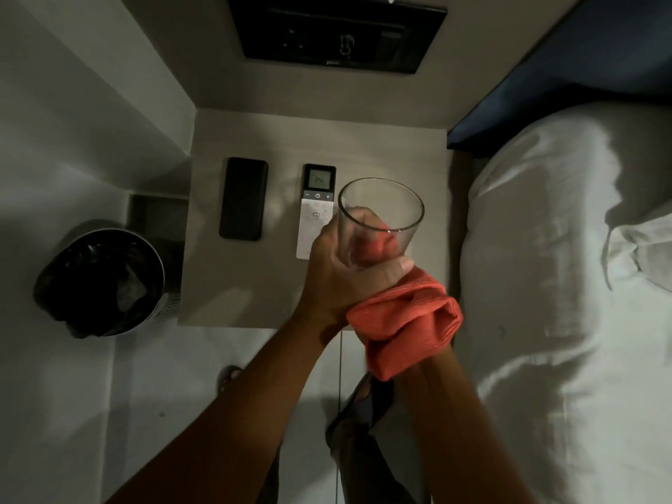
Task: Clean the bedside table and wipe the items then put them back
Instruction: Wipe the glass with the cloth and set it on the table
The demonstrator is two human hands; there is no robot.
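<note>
A clear drinking glass [385,201] is held tilted above the right side of the bedside table [240,285], with my left hand [338,278] wrapped around its lower part. My right hand is almost wholly hidden under an orange cloth [407,321], which it grips and presses against the glass's base; only its forearm shows. On the table lie a black phone [243,198] at the left and a white remote control [315,205] with a lit display reading 24, its lower right corner hidden by my left hand.
A round bin [102,281] lined with a black bag stands on the floor left of the table. A bed with a white pillow [552,249] fills the right side. A dark panel [338,30] is set in the wall behind the table. My feet [360,405] are below.
</note>
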